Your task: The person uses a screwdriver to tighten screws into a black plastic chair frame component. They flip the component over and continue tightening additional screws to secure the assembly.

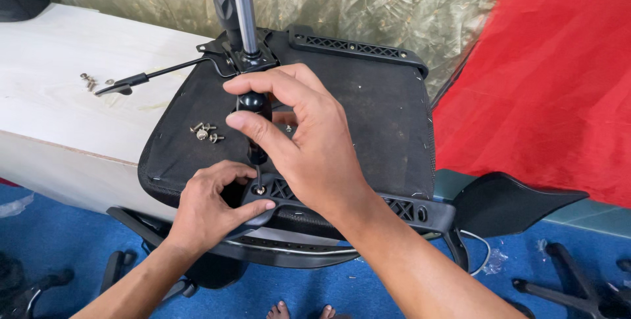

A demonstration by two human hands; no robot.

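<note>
We see an upturned black office chair seat (368, 115) lying on a pale wooden surface (59, 95), its underside facing up and its near edge hanging over the surface's near side. Our right hand (309, 141) is closed around the black handle of a screwdriver (254, 112), thumb and fingers wrapped about the knob, holding the tool nearly upright. Its thin shaft runs down to a screw (261, 189) seated in the black plastic armrest bracket (342, 204) that crosses the near edge of the seat. Our left hand (210, 207) grips the left end of that bracket, fingers curled over the top and thumb pressed along its near face, just beside the screw.

On the seat fabric, to the left of the screwdriver, a small cluster of loose screws (205, 131) lies together. Farther left, on the bare surface, sit a few more screws (89, 81), close to the tip of a thin black lever (158, 72) that reaches out from the metal mechanism plate (243, 56) at the far middle of the seat. A chrome gas cylinder (245, 13) rises from that plate. A second ribbed bracket (355, 48) lies along the far edge of the seat.

To the right hangs a red cloth (552, 75), and a black armrest pad (513, 204) juts out below it. The blue floor (79, 240) shows beneath, with bare toes (302, 310) at the near edge.
</note>
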